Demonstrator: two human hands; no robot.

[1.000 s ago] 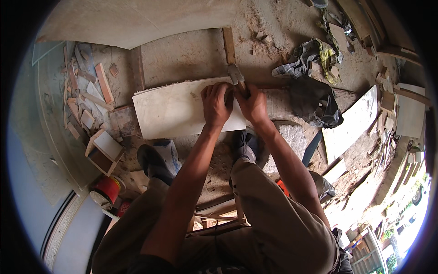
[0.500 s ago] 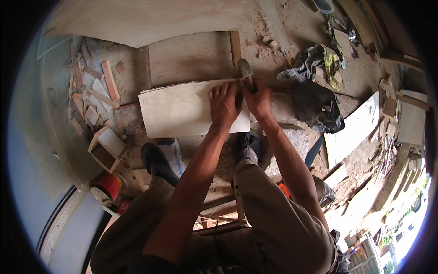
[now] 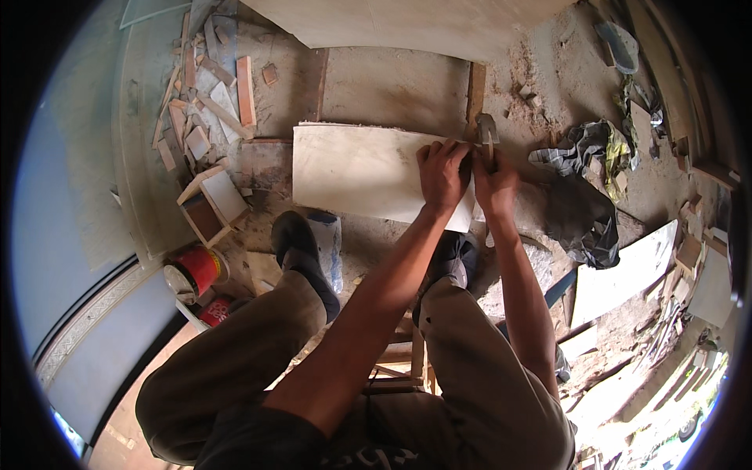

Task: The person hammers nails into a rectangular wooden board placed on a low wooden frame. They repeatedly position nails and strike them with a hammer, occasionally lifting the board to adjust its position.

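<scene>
A pale rectangular board (image 3: 360, 172) lies across the low wooden support in front of my feet. My left hand (image 3: 444, 174) rests on its right part, fingers curled near the far edge; whatever may be between thumb and fingertips is hidden. Close beside it, at the board's right end, my right hand (image 3: 496, 188) is closed round the short handle of what looks like a hammer (image 3: 487, 128). Its metal head points away from me, beyond the board's far edge.
A large pale panel (image 3: 407, 23) stands at the far side. Wood offcuts (image 3: 223, 113), an open wooden box (image 3: 211, 205) and a red bucket (image 3: 196, 270) lie to the left. Dark crumpled plastic (image 3: 583, 215) and a white sheet (image 3: 623, 274) are to the right.
The whole view has shifted, so the scene appears further right. Both hands keep about the same place on the board, and the hammer's head looks turned more upright.
</scene>
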